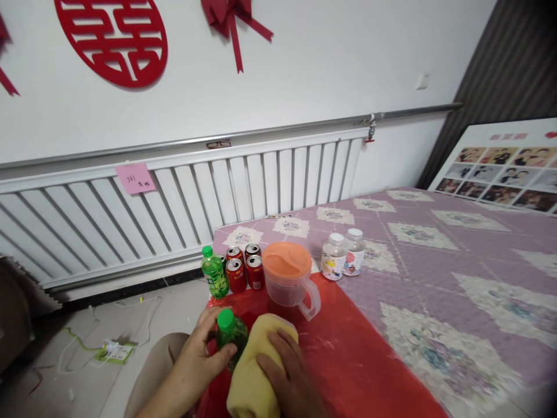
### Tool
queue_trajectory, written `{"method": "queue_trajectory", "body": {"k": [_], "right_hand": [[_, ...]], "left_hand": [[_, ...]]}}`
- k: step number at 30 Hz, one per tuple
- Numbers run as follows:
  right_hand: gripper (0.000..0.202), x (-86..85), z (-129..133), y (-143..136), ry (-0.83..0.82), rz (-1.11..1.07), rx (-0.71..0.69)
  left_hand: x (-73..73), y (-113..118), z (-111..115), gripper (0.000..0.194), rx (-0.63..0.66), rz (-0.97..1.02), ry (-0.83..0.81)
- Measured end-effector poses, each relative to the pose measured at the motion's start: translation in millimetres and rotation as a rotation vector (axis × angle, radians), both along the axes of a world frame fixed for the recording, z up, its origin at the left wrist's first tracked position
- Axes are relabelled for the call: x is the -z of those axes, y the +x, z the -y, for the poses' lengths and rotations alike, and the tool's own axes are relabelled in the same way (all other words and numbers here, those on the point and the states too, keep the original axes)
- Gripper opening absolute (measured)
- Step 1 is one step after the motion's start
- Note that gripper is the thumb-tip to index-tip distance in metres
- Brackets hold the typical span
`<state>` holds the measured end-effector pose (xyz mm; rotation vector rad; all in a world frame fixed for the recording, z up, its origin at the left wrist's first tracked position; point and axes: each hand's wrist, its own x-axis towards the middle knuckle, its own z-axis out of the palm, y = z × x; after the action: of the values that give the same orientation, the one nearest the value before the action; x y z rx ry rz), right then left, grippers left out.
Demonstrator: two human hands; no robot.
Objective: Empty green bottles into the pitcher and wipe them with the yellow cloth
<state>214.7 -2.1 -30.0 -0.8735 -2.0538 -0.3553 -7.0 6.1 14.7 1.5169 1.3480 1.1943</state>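
My left hand (200,360) is wrapped round a green bottle (230,334) with a green cap, which stands upright at the near edge of the red sheet (343,342). Beside it, my right hand (289,371) presses on a folded yellow cloth (255,371), which touches or nearly touches the bottle's right side. Behind the hands stand a second green bottle (214,274), several red cans (236,275) and a clear pitcher (285,290) with an orange lid. The bottle's lower part is hidden.
Two white-capped jars (333,258) stand right of the pitcher on a purple patterned cover (413,267). A white radiator (261,180) runs along the wall. Cords and a power strip (115,351) lie on the floor at left. A photo board (505,162) leans at far right.
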Motion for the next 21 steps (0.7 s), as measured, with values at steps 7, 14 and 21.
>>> {"method": "queue_trajectory", "body": {"k": [7,14,21], "right_hand": [[0.016,-13.9,5,-7,0.111,-0.087,-0.019],[0.034,11.0,-7,-12,-0.073,-0.103,0.068],[0.034,25.9,-18,-5,-0.180,-0.102,0.141]], "left_hand": [[-18.9,3,6,0.060,0.141,0.004,-0.112],[-22.6,3,5,0.055,0.212,-0.013,-0.130],[-23.1,3,6,0.055,0.200,0.003,-0.136]]}}
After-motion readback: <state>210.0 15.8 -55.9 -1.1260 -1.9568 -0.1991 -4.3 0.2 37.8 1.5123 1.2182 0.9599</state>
